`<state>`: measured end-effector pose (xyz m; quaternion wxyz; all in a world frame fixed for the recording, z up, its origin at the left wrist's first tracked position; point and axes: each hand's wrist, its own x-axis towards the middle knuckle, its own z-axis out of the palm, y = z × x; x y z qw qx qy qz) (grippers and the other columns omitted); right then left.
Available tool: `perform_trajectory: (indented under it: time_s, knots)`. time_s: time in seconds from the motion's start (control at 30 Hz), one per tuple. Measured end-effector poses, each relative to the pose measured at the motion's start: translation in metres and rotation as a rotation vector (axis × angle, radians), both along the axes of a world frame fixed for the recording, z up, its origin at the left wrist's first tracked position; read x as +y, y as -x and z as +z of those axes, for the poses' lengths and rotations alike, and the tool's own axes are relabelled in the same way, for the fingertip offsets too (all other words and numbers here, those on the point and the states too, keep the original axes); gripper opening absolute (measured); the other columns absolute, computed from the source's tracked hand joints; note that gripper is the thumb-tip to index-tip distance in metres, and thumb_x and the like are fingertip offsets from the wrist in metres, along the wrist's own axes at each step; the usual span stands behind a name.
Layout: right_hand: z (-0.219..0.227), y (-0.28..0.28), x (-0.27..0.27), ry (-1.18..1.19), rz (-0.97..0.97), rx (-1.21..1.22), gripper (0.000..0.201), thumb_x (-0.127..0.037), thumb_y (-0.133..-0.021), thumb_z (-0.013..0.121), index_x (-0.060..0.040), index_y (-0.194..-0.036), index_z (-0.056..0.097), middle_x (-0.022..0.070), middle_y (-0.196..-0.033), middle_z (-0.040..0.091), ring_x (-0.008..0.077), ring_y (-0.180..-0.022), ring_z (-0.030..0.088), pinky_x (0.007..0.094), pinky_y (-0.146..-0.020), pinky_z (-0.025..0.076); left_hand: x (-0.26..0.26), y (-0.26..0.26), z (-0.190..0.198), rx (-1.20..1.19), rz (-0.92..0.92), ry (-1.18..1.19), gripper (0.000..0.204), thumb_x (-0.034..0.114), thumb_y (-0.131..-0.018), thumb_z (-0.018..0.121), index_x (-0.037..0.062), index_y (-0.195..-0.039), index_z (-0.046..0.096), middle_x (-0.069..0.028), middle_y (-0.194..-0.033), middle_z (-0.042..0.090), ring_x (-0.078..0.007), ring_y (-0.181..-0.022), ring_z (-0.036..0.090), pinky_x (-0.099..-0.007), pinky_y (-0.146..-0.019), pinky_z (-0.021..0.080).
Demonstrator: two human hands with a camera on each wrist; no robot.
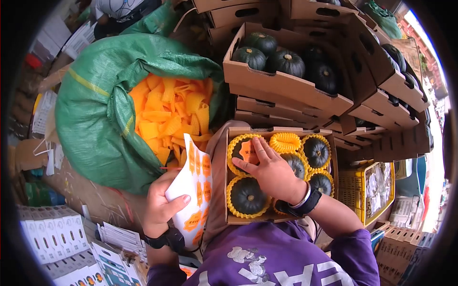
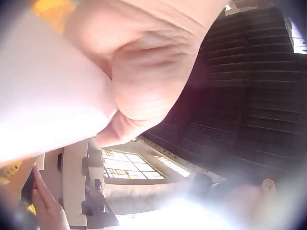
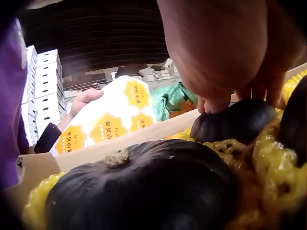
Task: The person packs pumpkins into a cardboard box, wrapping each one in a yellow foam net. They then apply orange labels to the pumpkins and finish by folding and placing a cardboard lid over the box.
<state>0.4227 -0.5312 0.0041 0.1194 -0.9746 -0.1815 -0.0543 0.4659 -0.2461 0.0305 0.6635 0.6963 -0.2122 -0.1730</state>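
My left hand [image 1: 161, 202] grips a white sheet of orange stickers [image 1: 194, 193], thumb on the printed face. In the head view, my right hand [image 1: 276, 176] lies with fingers extended over an orange sticker [image 1: 247, 151] on a dark green pumpkin in the box's far left corner. The right wrist view shows those fingertips touching this pumpkin [image 3: 230, 122]. Several dark green pumpkins in yellow foam nets fill the cardboard box [image 1: 230, 221], among them a near left pumpkin [image 1: 249, 196]. A folded yellow foam net [image 1: 285, 142] sits at the far side.
A green woven sack [image 1: 90, 114] full of yellow foam nets [image 1: 167, 105] stands to the left. Beyond the box are stacked cartons [image 1: 286, 83] of dark pumpkins. A yellow crate [image 1: 350, 195] is at right, and white cartons [image 1: 52, 238] stand near left.
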Motion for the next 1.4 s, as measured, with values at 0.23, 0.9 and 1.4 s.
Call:
perform_trajectory:
  time_s: [0.23,0.9,1.4]
  knots:
    - [0.067,0.031,0.016,-0.876,0.013,0.002,0.04,-0.014,-0.076,0.077,0.0013,-0.111,0.064,0.0185,-0.106,0.066,0.0325,-0.099,0.065,0.0355,-0.082,0.054,-0.05,0.003,0.031,-0.047,-0.407,0.092,0.012,0.006,-0.075,0.065,-0.0051,-0.075,0.062,-0.0174,-0.111,0.062,-0.0223,-0.099,0.06,-0.0311,-0.084,0.046]
    - [0.042,0.039,-0.029,-1.623,-0.3,0.372,0.013,-0.009,-0.089,0.066,0.0028,-0.094,0.069,0.0078,-0.089,0.072,0.0115,-0.08,0.066,0.0255,-0.074,0.052,-0.063,0.015,0.031,0.211,-0.194,0.2,0.04,0.013,-0.073,0.061,-0.01,-0.105,0.063,-0.01,-0.087,0.067,-0.0154,-0.075,0.062,-0.0273,-0.069,0.048]
    - [0.01,0.073,-0.056,0.041,-0.255,-0.047,0.009,-0.006,-0.076,0.066,0.0003,-0.081,0.061,0.0107,-0.093,0.068,0.0273,-0.09,0.067,0.0344,-0.076,0.055,0.025,-0.01,0.006,0.056,0.278,0.124,0.028,0.02,-0.087,0.066,-0.0039,-0.099,0.057,-0.0112,-0.087,0.064,-0.0155,-0.075,0.061,-0.0281,-0.068,0.048]
